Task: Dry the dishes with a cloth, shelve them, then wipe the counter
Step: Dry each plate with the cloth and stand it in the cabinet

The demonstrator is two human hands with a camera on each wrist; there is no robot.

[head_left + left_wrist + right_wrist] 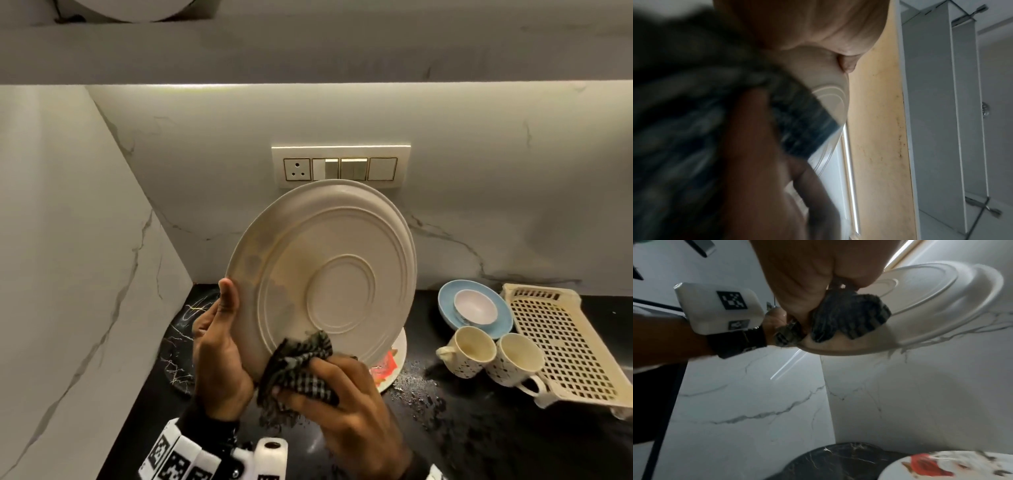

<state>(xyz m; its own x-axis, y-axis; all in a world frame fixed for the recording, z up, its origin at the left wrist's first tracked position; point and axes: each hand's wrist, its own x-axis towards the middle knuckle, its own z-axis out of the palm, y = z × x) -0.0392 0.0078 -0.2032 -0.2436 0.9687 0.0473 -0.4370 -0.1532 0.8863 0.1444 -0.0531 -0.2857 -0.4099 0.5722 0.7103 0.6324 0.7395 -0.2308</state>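
Note:
A large cream plate (325,270) is held upright above the counter, its ringed underside toward me. My left hand (219,346) grips its left rim, thumb on the near face. My right hand (342,394) clutches a bunched black-and-white checked cloth (301,363) and presses it against the plate's lower edge. The right wrist view shows the cloth (851,318) wadded against the plate (931,305). In the left wrist view the plate (828,91) sits behind the blurred cloth (801,123).
On the wet black counter (479,428), a plate with a red print (390,370) lies under the held one, and a round dark marble board (178,342) lies left. To the right are two patterned cups (493,356), a blue plate with a bowl (476,308) and a cream drying rack (565,346).

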